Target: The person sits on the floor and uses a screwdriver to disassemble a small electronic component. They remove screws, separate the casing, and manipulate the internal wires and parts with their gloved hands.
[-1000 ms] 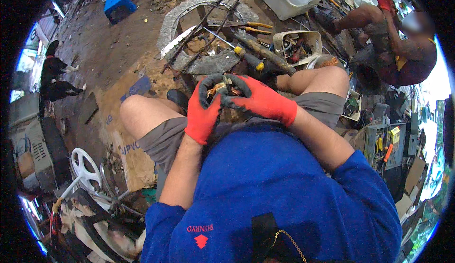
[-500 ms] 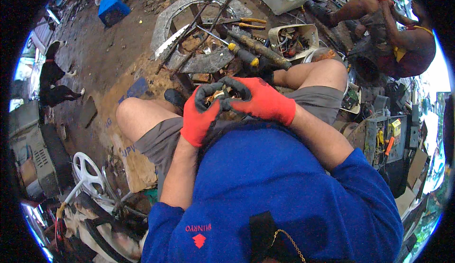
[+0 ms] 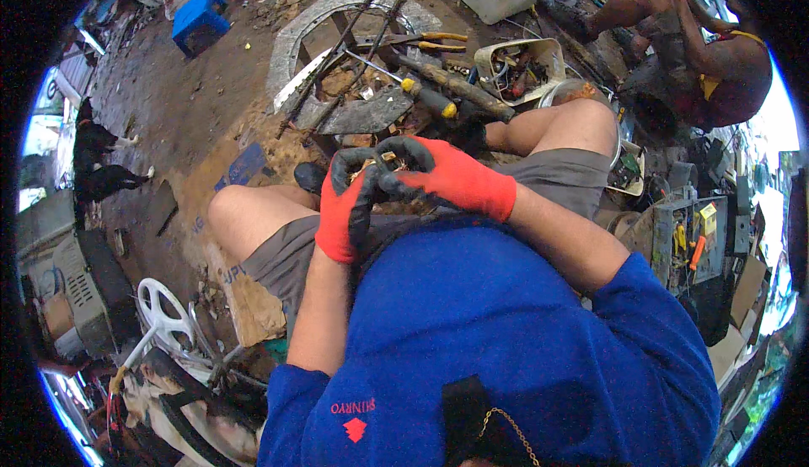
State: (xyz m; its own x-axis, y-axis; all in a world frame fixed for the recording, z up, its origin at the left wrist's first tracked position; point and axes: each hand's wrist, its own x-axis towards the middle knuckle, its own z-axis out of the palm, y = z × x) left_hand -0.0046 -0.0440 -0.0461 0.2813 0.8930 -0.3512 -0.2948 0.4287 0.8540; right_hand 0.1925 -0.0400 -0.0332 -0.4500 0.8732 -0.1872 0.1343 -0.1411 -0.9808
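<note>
Red gloves with black-coated fingers cover both my hands, which meet above my lap. My left hand [image 3: 344, 202] curls its fingers around one side of a small part with coppery, strand-like bits [image 3: 364, 169]. From the other side my right hand [image 3: 451, 177] pinches at the same part with thumb and fingers. Most of the part is covered by the gloves, and its kind is too small to tell. Just beyond my hands a yellow-and-black-handled screwdriver [image 3: 430, 96] leans on a round grey metal frame [image 3: 291, 46]. Yellow-handled pliers [image 3: 438, 42] lie across that frame.
Two dark bars [image 3: 337, 54] cross the frame. A cream bin of scrap [image 3: 552, 58] stands beyond my right knee, with a white tub [image 3: 497, 0] behind it. Another person [image 3: 716, 58] sits at far right. At left are a blue crate [image 3: 200, 25] and a black-and-white dog [image 3: 105, 160].
My hands have moved slightly left and closer together, and the fingers have shifted around the small part. The whole view has tilted a little.
</note>
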